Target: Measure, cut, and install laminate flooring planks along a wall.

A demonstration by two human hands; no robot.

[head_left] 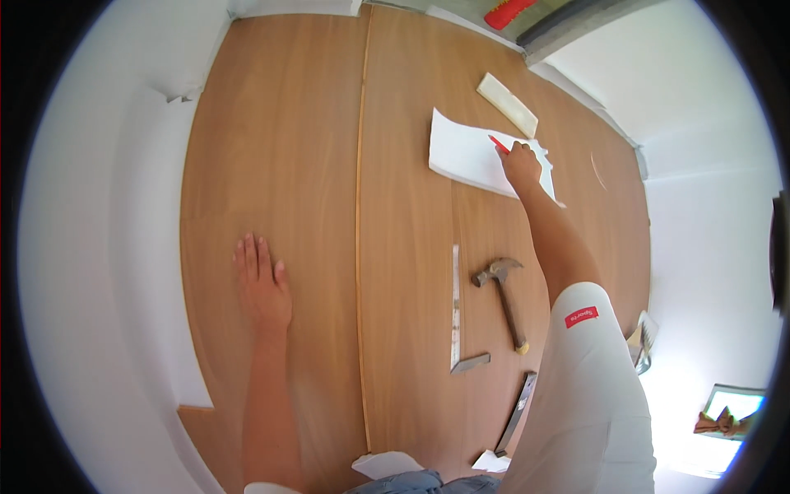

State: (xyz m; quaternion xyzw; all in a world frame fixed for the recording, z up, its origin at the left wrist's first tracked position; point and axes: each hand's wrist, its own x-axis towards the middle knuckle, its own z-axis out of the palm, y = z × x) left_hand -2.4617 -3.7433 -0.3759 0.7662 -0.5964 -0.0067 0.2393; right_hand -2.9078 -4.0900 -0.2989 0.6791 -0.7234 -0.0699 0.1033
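The brown wooden floor [304, 123] is spreading out beneath the left hand [266, 288] and the right hand [523, 167], and its smooth-looking surface could let loose things slide. The white sheet [469, 156] is lying under the right hand, reaching mostly out to its left; its right edge is looking ragged, so any line could go crooked if the sheet shifts. Nothing is visibly steadying its far end: the left hand is resting palm down on the floor, well apart, its fingers extended, slightly parted and holding nothing. An L-shaped metal square [455, 329] is lying nearer the body than the right hand and to its left. A claw hammer [504, 305] is lying between that square and the right forearm [559, 239], where a sideways sweep could knock it. A pale flat block [508, 105] is sitting just beyond the right hand; bumping it could disturb the sheet. Smallest, a red pen [498, 143] is pointing away and leftward from the right hand, whose fingers are pinching it; I cannot tell whether its tip is touching the sheet, and a loose pinch could let it skid.
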